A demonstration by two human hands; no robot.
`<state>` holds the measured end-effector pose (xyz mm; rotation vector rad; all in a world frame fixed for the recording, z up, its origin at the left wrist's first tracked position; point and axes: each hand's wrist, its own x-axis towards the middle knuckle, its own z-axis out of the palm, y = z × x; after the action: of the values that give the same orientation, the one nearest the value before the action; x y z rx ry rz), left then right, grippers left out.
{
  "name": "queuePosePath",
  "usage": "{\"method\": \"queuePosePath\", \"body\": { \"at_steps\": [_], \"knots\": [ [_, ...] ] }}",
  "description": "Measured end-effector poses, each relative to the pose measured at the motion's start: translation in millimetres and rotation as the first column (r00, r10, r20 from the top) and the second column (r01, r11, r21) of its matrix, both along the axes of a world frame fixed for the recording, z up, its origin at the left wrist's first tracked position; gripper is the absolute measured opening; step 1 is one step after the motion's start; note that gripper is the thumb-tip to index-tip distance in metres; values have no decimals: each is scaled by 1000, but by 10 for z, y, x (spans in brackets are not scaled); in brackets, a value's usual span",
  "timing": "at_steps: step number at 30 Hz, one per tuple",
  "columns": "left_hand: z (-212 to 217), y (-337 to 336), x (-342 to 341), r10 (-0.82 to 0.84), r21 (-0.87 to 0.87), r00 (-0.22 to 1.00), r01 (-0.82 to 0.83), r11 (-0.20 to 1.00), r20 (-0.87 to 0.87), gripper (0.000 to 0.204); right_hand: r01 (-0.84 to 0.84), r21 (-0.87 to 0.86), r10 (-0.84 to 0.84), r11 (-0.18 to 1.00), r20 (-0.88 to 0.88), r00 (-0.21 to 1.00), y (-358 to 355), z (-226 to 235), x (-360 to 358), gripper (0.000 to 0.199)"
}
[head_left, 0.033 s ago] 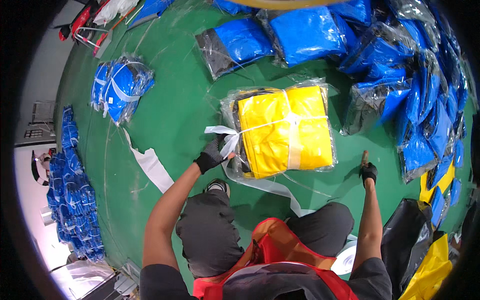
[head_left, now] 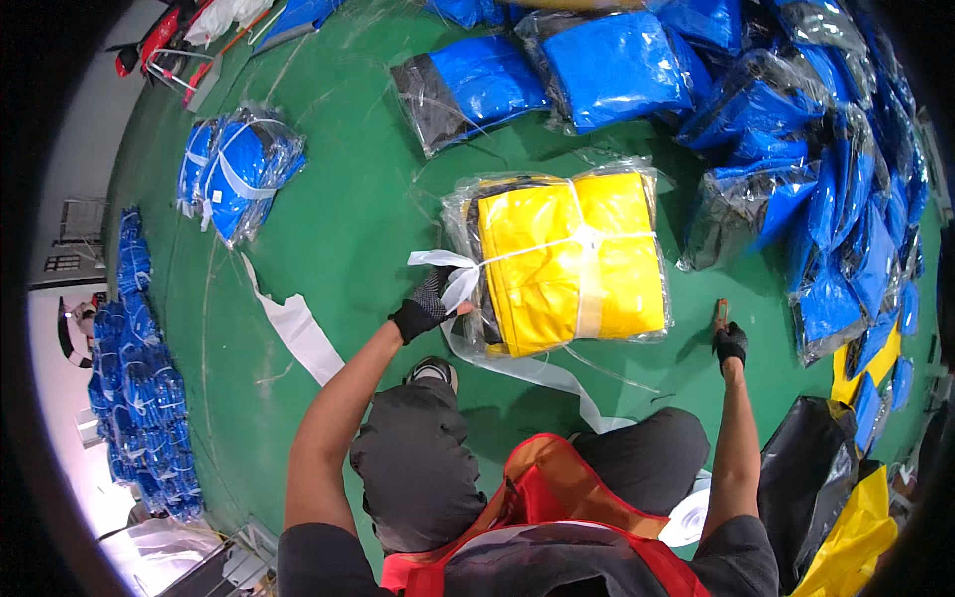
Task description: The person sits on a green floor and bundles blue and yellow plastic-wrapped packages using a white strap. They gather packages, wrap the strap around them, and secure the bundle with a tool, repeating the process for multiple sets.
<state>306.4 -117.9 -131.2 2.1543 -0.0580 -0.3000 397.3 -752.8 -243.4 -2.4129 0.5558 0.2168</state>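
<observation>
Glossy plastic-wrapped yellow bundle (head_left: 570,261), white-strapped

I see a bright yellow bundle (head_left: 567,261) in clear wrap, tied with white strapping (head_left: 453,274), on a glossy green floor (head_left: 338,199). Both hands wear black gloves, the left hand (head_left: 426,306) speckled with pale dots, the right hand (head_left: 729,342) plain. Royal-blue packs (head_left: 617,65) with black edges ring the scene, and my apron (head_left: 557,517) is red-orange.
</observation>
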Motion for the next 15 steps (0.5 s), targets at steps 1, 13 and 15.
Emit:
{"method": "queuePosePath", "body": {
  "at_steps": [1,13,15],
  "knots": [
    [-83,57,-106,41,0,996,-41,999,-79,70,-82,-26,84,996,76,994,240,136,-11,23],
    [15,430,-406,-35,-330,989,-15,944,-143,61,-892,-284,899,351,-165,407,3528,2746,118,16],
    [-176,284,-226,-94,-456,996,84,886,0,75,-912,-331,847,243,-385,366,3940,2940,85,15]
  ]
}}
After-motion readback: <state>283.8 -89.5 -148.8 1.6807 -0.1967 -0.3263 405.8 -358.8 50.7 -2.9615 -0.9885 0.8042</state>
